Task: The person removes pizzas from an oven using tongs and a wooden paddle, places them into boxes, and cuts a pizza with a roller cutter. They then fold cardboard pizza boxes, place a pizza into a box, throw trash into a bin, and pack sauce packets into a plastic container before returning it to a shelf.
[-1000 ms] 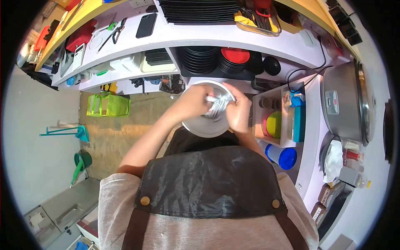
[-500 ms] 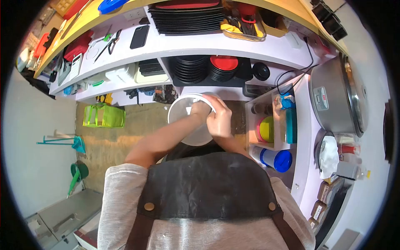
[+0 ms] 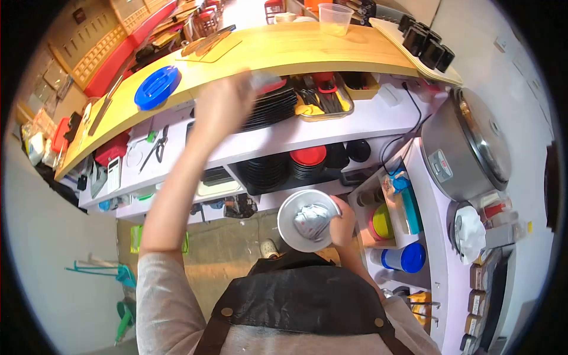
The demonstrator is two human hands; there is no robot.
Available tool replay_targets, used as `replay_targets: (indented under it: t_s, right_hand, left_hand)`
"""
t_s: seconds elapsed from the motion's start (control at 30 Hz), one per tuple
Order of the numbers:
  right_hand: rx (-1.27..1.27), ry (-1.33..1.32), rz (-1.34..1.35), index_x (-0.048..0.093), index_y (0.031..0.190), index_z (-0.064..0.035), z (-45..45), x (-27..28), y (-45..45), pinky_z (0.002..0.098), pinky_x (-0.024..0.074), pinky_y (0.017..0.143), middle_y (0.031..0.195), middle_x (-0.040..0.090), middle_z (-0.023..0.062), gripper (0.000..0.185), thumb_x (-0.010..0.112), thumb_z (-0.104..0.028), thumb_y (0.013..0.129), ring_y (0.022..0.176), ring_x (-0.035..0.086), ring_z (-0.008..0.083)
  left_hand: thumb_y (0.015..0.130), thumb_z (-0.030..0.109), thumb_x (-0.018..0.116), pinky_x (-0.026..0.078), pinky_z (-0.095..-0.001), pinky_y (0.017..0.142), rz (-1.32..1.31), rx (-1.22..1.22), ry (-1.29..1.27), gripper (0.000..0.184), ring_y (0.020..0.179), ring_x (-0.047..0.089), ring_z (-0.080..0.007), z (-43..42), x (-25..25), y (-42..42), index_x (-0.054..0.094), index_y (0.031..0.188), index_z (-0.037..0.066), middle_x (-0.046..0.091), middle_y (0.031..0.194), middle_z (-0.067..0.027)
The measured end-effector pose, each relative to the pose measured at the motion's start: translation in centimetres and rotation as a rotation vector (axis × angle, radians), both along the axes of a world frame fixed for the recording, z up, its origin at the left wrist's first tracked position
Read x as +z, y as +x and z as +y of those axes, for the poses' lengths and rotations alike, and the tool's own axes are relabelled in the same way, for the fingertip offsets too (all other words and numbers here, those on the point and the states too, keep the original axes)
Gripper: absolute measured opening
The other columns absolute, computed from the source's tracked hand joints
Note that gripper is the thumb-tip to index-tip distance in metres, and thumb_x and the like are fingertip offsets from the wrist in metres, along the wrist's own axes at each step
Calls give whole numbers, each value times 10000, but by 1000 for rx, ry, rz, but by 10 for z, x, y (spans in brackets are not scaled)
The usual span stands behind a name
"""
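Note:
My right hand (image 3: 342, 226) grips the rim of a white plastic bucket (image 3: 287, 228), held below the shelves in front of my apron. Inside it lie several silvery-white sachets (image 3: 312, 222). My left hand (image 3: 228, 100) is raised in front of the counter edge, beside a stack of black trays (image 3: 272, 112). Its fingers are closed on a whitish packet (image 3: 264, 80), smeared by motion, so its exact kind is unclear.
The wooden counter (image 3: 278, 50) holds a blue lid (image 3: 157, 87), a clear plastic tub (image 3: 335, 21) and black cups (image 3: 427, 47). Below are a cutlery tray (image 3: 349, 111) and stacked plates (image 3: 308, 157). A large grey cooker (image 3: 452, 142) stands right.
My left hand has come out of the bucket and risen up and left toward the counter, holding a whitish packet. The bucket, still in my right hand, now shows sachets inside. The view has tilted up.

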State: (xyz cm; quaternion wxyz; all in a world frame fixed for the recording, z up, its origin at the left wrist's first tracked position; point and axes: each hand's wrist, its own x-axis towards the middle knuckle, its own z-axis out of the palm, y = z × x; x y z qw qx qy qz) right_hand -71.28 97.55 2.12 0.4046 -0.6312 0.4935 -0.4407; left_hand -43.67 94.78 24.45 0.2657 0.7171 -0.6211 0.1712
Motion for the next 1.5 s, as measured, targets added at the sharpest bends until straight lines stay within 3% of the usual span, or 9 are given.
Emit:
replay_targets:
  t_s: [0.2, 0.3, 0.57, 0.7, 0.8, 1.0, 1.23, 1.4, 1.5]
  right_hand:
    - [-233, 105, -46, 611, 1021, 9, 13, 11, -7, 323, 428, 869, 973, 622, 172, 490, 356, 104, 614, 934, 595, 258]
    - [-320, 120, -51, 612, 1029, 13, 18, 24, -20, 317, 430, 866, 971, 628, 175, 503, 353, 107, 609, 934, 598, 251]
    - [-316, 210, 87, 604, 1057, 25, 19, -2, -26, 300, 439, 850, 961, 639, 151, 522, 356, 105, 604, 924, 606, 229]
    - [-167, 234, -51, 601, 1060, 29, 10, 3, -29, 285, 446, 829, 961, 640, 125, 518, 374, 103, 600, 912, 601, 192]
    - [42, 339, -51, 600, 1059, 34, -19, 21, -42, 273, 451, 812, 964, 639, 114, 503, 397, 89, 601, 898, 598, 171]
    - [682, 377, 165, 639, 988, 21, -103, 131, -21, 260, 476, 728, 904, 641, 120, 498, 502, -39, 514, 834, 595, 187]
    - [1344, 713, 34, 578, 1108, -5, -139, 92, 77, 282, 459, 790, 992, 610, 160, 557, 532, -41, 554, 867, 589, 221]
    - [1113, 1253, -509, 533, 1158, -3, -85, 71, 97, 294, 436, 841, 1100, 580, 137, 427, 549, -165, 763, 937, 568, 226]
    - [986, 1256, -770, 532, 1161, -8, -49, 27, 85, 297, 431, 848, 1107, 577, 135, 422, 536, -183, 776, 950, 563, 225]
  left_hand:
    - [856, 260, 482, 500, -422, 601, -370, 89, 3, 194, 752, 630, -302, -139, -30, 120, 599, 870, 107, 628, 805, -141]
    - [679, 360, 687, 441, -385, 866, -105, 40, 242, 498, 1010, 557, -276, -149, -20, 124, 562, 1125, 176, 574, 1059, -153]
    - [755, 456, 594, 434, -352, 862, -41, -105, 304, 515, 1011, 568, -272, -195, -11, 167, 554, 1128, 104, 595, 1058, -184]
    - [762, 481, 594, 414, -339, 901, 182, -238, -19, 558, 1057, 550, -242, -161, -16, 242, 540, 1159, 92, 575, 1153, -113]
    - [778, 405, 565, 389, -374, 938, -178, 497, 266, 508, 1086, 523, -298, -103, -25, 337, 535, 1183, 98, 552, 1148, -201]
    - [853, 296, 563, 443, -289, 805, 267, 106, 306, 401, 919, 603, -191, -41, -60, 409, 561, 1149, 26, 635, 993, -154]
    - [867, 112, 523, 418, -173, 649, 737, -265, -10, 291, 748, 538, -47, 34, 27, 164, 573, 1139, 21, 600, 917, 8]
    - [790, 117, 598, 435, -309, 708, 405, -631, 356, 240, 773, 559, -188, 71, 23, -56, 617, 1006, 13, 586, 861, -110]
    - [805, 246, 589, 429, -352, 695, 653, -822, 647, 350, 753, 544, -292, 82, -4, -72, 587, 1043, -11, 554, 817, -155]
